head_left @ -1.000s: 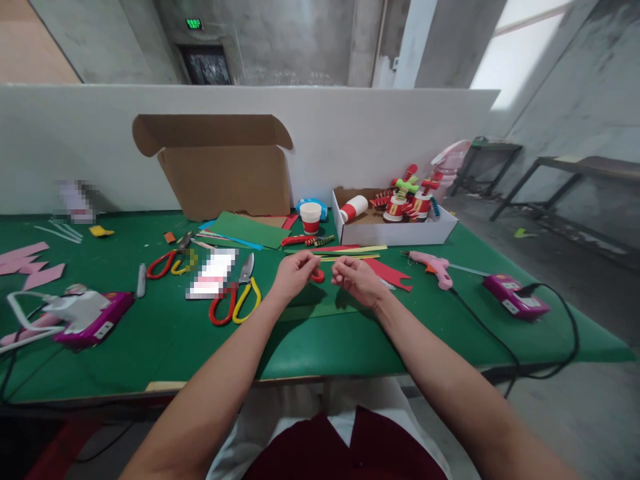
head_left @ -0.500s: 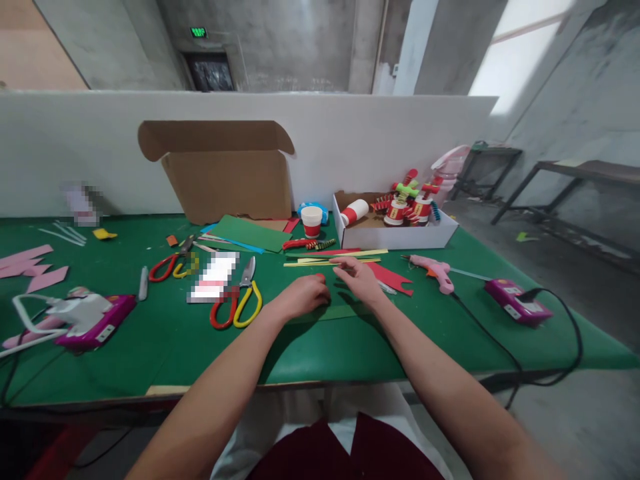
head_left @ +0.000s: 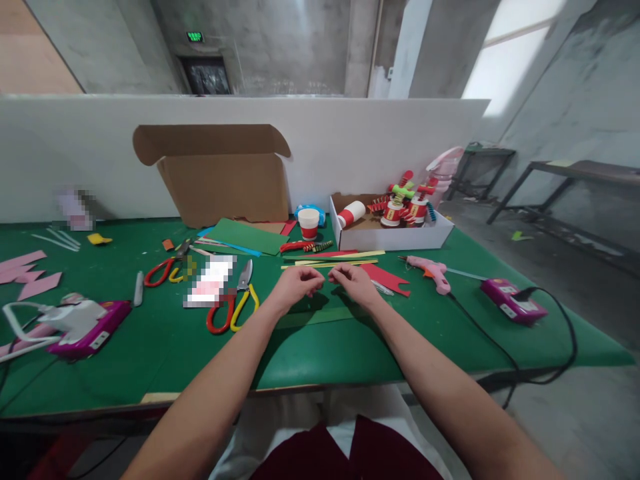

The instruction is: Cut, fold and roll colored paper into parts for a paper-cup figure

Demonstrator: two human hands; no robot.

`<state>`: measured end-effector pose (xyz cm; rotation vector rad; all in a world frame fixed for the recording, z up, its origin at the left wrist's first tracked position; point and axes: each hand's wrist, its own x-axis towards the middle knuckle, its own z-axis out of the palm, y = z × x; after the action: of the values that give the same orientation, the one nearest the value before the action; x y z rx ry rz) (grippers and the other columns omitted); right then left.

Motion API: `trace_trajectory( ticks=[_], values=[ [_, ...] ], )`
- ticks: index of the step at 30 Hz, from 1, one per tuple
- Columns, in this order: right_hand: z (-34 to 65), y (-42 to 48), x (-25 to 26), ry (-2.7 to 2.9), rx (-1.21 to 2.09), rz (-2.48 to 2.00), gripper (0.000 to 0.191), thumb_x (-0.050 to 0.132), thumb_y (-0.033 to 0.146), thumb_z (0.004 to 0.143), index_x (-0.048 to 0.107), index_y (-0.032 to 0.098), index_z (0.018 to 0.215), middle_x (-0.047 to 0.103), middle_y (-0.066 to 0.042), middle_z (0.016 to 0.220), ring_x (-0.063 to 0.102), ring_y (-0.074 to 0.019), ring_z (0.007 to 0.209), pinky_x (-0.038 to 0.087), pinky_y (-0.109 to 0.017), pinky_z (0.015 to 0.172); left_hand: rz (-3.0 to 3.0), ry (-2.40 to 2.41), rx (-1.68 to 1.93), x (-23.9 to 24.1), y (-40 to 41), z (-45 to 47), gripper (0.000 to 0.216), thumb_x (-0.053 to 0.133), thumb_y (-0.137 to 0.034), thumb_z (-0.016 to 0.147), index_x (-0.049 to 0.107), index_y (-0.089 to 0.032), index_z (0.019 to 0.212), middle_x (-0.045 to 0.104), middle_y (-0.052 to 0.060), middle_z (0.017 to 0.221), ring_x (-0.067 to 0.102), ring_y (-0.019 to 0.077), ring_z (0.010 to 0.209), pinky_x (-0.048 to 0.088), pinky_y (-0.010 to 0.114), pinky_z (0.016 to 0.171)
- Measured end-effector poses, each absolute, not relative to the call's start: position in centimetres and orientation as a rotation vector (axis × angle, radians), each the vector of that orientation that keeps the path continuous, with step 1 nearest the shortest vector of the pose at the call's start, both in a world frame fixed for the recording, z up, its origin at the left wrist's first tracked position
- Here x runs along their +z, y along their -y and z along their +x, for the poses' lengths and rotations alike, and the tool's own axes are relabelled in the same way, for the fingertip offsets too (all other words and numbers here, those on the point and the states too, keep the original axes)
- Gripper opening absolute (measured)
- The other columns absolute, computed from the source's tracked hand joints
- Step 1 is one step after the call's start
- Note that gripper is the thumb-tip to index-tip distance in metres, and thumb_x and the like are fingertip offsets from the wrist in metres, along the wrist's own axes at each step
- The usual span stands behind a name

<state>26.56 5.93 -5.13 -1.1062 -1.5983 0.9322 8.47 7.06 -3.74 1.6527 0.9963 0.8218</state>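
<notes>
My left hand (head_left: 295, 285) and my right hand (head_left: 353, 280) hover close together over a dark green paper sheet (head_left: 320, 313) on the green table (head_left: 150, 360). Both hands have their fingers curled in a pinch, fingertips facing each other; anything between them is too small to make out. Just beyond the fingers lie thin yellow and green paper strips (head_left: 333, 261). A red cut paper piece (head_left: 387, 279) lies right of my right hand. Red-and-yellow scissors (head_left: 233, 303) lie left of my left hand.
A pink glue gun (head_left: 430, 272) and its purple power box (head_left: 513, 301) with a black cord lie at the right. A white box (head_left: 395, 235) holds paper-cup crafts. A paper cup (head_left: 309, 222), an open cardboard box (head_left: 220, 173), a second glue gun (head_left: 75, 320) and pink paper shapes (head_left: 25, 273) are around.
My left hand has lifted off the table, and my right hand has drawn back from the strips toward it. The red piece seen a second ago is no longer visible.
</notes>
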Motion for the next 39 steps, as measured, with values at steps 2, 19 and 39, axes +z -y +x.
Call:
trace_trajectory(
  ticks=[2,19,39],
  values=[
    [26.4,-5.7,-4.9,1.624,0.941,-1.066,0.022,0.054,0.042,0.082,0.059,0.021,0.075,0.065,0.0,0.074,0.062,-0.0156,0.073,0.051,-0.031,0.072,1.476,-0.978,0.847,-3.5,-7.1,8.3,0.032,0.069,-0.045,0.069,0.065,-0.014,0.076,0.065,0.004,0.067,0.053,0.0102,0.054,0.043,0.023,0.054],
    [25.1,-4.4,-4.1,1.755,0.504,-0.976,0.011,0.069,0.032,0.076,0.067,0.021,0.079,0.068,-0.003,0.079,0.06,-0.0186,0.074,0.049,-0.033,0.072,0.976,-0.853,0.83,-3.7,-6.8,8.8,0.031,0.086,-0.029,0.056,0.067,-0.011,0.071,0.062,0.001,0.06,0.054,0.0078,0.053,0.045,0.02,0.049],
    [25.5,-4.7,-3.9,1.763,0.429,-1.087,0.013,0.053,0.026,0.084,0.06,0.02,0.074,0.063,-0.004,0.076,0.056,-0.0172,0.071,0.046,-0.029,0.069,0.89,-0.814,0.798,-3.7,-6.9,9.0,0.011,0.074,-0.018,0.074,0.07,-0.009,0.075,0.064,0.004,0.065,0.055,0.0071,0.054,0.05,0.019,0.053]
  ],
)
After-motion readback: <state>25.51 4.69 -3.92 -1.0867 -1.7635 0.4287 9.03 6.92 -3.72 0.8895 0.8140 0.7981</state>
